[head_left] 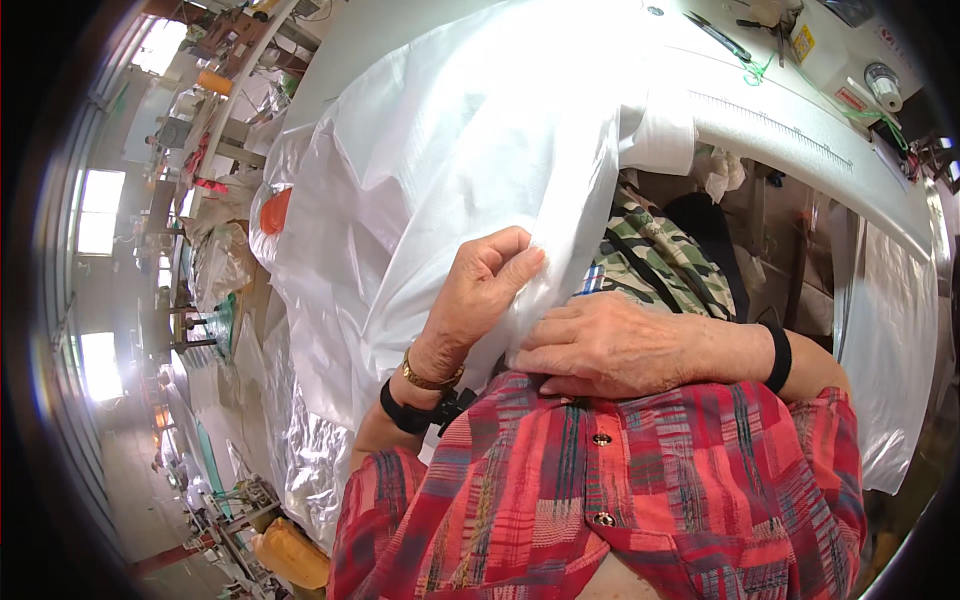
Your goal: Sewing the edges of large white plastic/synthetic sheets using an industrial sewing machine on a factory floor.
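A large piece of white cloth (430, 190) spreads over the table and hangs down over its near and left side towards my lap. My left hand (485, 285) is closed on a folded strip of it, thumb and fingers pinching the edge. Close against my body, my right hand (600, 345) reaches across from the right. Its fingers lie together over the lower end of the same strip, and their tips are partly hidden in the cloth. One folded part of the cloth hangs over the table's front edge, above the camouflage-patterned fabric (660, 255) on my lap.
A ruler scale (775, 120) runs along the white table's front edge. Snips (720, 38) with green thread lie at the far right, near a white machine (850, 55). Clear plastic sheeting (885, 350) hangs at the right. Cluttered racks (215, 130) stand at the left.
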Motion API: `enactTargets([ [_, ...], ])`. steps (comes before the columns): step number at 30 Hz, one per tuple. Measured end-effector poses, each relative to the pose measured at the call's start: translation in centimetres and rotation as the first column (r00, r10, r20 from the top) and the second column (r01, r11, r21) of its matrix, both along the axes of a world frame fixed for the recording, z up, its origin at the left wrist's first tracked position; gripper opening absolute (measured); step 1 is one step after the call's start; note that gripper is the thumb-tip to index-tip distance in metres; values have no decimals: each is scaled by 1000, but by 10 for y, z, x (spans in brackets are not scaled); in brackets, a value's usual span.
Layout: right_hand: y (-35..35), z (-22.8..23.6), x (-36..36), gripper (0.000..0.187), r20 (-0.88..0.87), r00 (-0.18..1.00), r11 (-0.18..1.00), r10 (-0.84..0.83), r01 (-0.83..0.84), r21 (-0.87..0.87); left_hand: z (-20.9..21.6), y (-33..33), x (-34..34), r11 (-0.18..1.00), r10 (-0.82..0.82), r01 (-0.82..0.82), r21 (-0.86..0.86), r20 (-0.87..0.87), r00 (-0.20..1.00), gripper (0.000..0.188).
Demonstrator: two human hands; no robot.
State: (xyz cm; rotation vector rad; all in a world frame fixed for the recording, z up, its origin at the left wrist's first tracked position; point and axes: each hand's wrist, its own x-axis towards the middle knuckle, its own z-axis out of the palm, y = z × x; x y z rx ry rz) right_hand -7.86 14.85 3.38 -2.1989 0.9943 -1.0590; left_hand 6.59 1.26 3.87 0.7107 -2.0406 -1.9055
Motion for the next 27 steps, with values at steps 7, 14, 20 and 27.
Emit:
enactTargets([
  [7,0,7,8,32,-127,987,994,94,-85,72,3,1,3,1000,-8,8,0,74,997,23],
  [14,-2,7,8,36,-189,972,982,138,-110,152,6,8,-6,998,-16,18,-52,29,999,26],
  [20,2,-7,-28,13,35,972,969,-234,236,-77,-8,-6,8,986,68,-63,-152,30,997,30],
  [27,-2,-129,-114,38,448,33,318,-894,751,579,15,-7,8,951,152,-142,-274,13,988,22],
])
